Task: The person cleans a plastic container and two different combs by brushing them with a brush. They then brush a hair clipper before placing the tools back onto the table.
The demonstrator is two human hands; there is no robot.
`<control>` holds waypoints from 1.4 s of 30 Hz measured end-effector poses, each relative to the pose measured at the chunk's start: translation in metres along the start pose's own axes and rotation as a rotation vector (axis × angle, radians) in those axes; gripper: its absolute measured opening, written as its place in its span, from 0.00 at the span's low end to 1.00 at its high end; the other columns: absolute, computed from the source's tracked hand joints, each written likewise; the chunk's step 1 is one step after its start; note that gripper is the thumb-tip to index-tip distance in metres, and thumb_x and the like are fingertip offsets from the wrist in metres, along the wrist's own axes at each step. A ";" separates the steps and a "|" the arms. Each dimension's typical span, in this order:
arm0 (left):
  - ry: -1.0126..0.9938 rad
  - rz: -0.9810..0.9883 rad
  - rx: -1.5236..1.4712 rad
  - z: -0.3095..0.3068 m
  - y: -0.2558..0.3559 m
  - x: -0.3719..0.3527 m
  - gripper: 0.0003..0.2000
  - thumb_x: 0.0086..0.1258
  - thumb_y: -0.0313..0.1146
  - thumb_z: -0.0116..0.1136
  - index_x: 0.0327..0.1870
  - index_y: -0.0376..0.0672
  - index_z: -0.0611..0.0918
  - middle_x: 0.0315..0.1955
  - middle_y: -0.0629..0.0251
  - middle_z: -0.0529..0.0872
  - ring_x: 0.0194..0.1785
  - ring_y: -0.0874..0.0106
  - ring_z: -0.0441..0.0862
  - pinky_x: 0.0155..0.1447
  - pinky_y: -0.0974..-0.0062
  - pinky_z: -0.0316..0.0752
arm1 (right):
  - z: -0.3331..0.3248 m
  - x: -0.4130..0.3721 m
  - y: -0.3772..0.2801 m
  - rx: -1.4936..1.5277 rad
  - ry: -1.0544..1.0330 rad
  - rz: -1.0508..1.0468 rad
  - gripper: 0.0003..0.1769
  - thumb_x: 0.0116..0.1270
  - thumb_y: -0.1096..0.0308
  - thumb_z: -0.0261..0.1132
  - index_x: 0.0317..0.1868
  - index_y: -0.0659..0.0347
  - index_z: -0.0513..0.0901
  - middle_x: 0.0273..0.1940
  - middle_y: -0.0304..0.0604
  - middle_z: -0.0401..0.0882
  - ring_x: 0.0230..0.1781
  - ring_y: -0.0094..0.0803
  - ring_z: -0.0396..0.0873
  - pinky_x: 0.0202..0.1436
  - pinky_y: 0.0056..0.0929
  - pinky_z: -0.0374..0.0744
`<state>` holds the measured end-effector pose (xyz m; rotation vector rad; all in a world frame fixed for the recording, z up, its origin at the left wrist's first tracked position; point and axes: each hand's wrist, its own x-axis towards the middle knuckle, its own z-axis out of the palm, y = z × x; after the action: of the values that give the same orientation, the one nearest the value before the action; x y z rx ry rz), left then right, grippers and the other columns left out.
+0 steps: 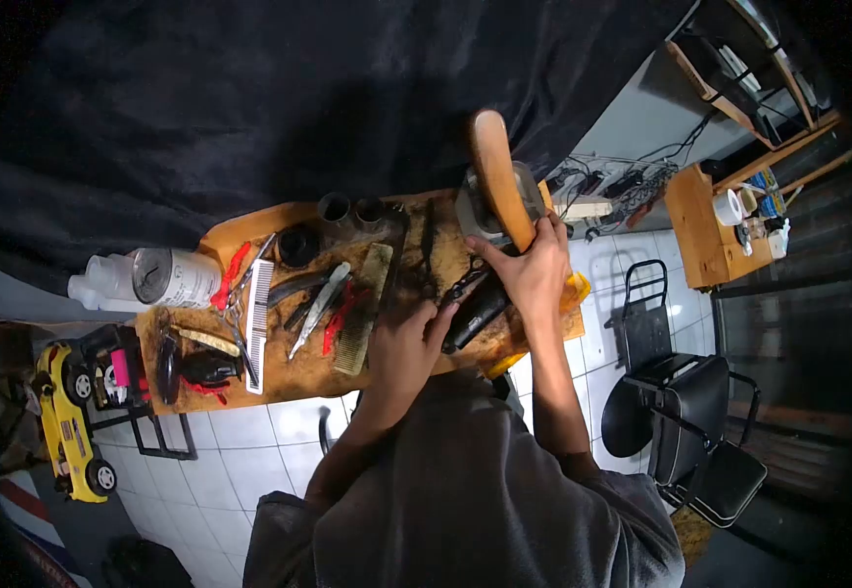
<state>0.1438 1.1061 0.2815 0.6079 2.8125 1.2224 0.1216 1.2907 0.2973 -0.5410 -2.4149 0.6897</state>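
Observation:
My right hand is closed around the lower end of a long, curved wooden handle. The handle's upper end tilts away from me over a grey container; any bristles or head are hidden. On the table edge my left hand rests with its fingers bent down and drawn together. What its fingertips hold, if anything, is hidden. Between my hands lies a black hair clipper, close to the left fingers. Black scissors lie just beyond it. A greenish flat comb is left of my left hand.
The worn wooden table bears a white comb, a straight razor, red clips, dark cups and a white tub. Dark cloth hangs behind. A black chair and yellow toy car stand nearby.

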 end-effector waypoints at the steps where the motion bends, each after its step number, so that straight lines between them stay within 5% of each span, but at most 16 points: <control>1: 0.010 0.005 -0.018 -0.001 -0.002 -0.001 0.10 0.66 0.36 0.63 0.30 0.40 0.80 0.27 0.55 0.82 0.28 0.59 0.81 0.31 0.65 0.73 | 0.002 -0.001 -0.002 -0.022 0.005 -0.005 0.37 0.38 0.54 0.83 0.39 0.76 0.78 0.51 0.72 0.74 0.48 0.63 0.77 0.51 0.46 0.78; 6: 0.120 0.022 -0.223 0.003 -0.007 0.007 0.09 0.65 0.33 0.64 0.41 0.40 0.79 0.31 0.56 0.81 0.33 0.58 0.82 0.36 0.65 0.76 | 0.008 0.003 0.000 -0.026 0.021 -0.028 0.34 0.41 0.57 0.81 0.39 0.76 0.78 0.51 0.71 0.74 0.46 0.64 0.78 0.49 0.47 0.78; 10: 0.144 0.092 -0.160 0.005 -0.008 0.013 0.20 0.63 0.33 0.67 0.54 0.39 0.75 0.41 0.57 0.82 0.42 0.64 0.83 0.43 0.66 0.78 | 0.011 -0.001 0.005 0.002 0.076 -0.068 0.33 0.41 0.57 0.81 0.39 0.76 0.79 0.52 0.69 0.73 0.45 0.61 0.79 0.48 0.45 0.79; 20: 0.067 0.163 -0.110 0.007 -0.007 0.021 0.23 0.63 0.36 0.68 0.57 0.39 0.74 0.45 0.56 0.80 0.46 0.62 0.81 0.47 0.64 0.77 | 0.009 -0.002 -0.008 -0.055 0.120 -0.022 0.36 0.39 0.51 0.82 0.37 0.77 0.79 0.58 0.68 0.70 0.45 0.60 0.80 0.46 0.45 0.80; 31: 0.020 0.085 -0.247 0.002 -0.010 0.011 0.31 0.60 0.37 0.70 0.62 0.39 0.69 0.48 0.53 0.78 0.50 0.59 0.80 0.50 0.64 0.77 | 0.004 -0.007 -0.019 0.145 0.233 -0.048 0.24 0.40 0.64 0.79 0.29 0.72 0.77 0.57 0.66 0.74 0.51 0.54 0.80 0.50 0.39 0.78; 35: 0.160 0.145 -0.341 -0.012 0.005 0.008 0.35 0.56 0.36 0.73 0.64 0.39 0.68 0.51 0.50 0.77 0.52 0.57 0.79 0.53 0.63 0.76 | -0.023 -0.021 -0.038 0.222 0.220 -0.141 0.23 0.38 0.66 0.79 0.26 0.69 0.72 0.59 0.63 0.73 0.49 0.55 0.80 0.49 0.39 0.79; 38: 0.339 0.302 -0.120 -0.024 0.013 0.008 0.41 0.54 0.32 0.73 0.67 0.34 0.61 0.52 0.49 0.76 0.57 0.57 0.76 0.61 0.62 0.73 | -0.041 -0.039 -0.052 0.341 0.058 -0.237 0.24 0.31 0.70 0.78 0.25 0.69 0.72 0.59 0.65 0.73 0.50 0.52 0.81 0.49 0.33 0.78; 41: 0.024 0.017 -0.740 0.022 -0.039 0.006 0.44 0.51 0.38 0.74 0.66 0.32 0.60 0.53 0.50 0.76 0.58 0.55 0.74 0.63 0.61 0.69 | -0.044 -0.058 -0.062 0.512 -0.135 -0.245 0.24 0.27 0.71 0.78 0.22 0.69 0.71 0.60 0.66 0.72 0.50 0.48 0.81 0.48 0.30 0.77; 42: 0.013 -0.016 -0.839 0.025 -0.045 0.004 0.44 0.50 0.40 0.74 0.66 0.32 0.60 0.53 0.50 0.76 0.58 0.55 0.74 0.63 0.61 0.69 | -0.042 -0.064 -0.059 0.546 -0.275 -0.220 0.33 0.28 0.70 0.83 0.25 0.60 0.62 0.61 0.64 0.71 0.59 0.43 0.75 0.57 0.32 0.73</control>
<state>0.1289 1.0971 0.2324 0.4921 1.9813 2.1626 0.1829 1.2261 0.3351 0.0454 -2.3287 1.3291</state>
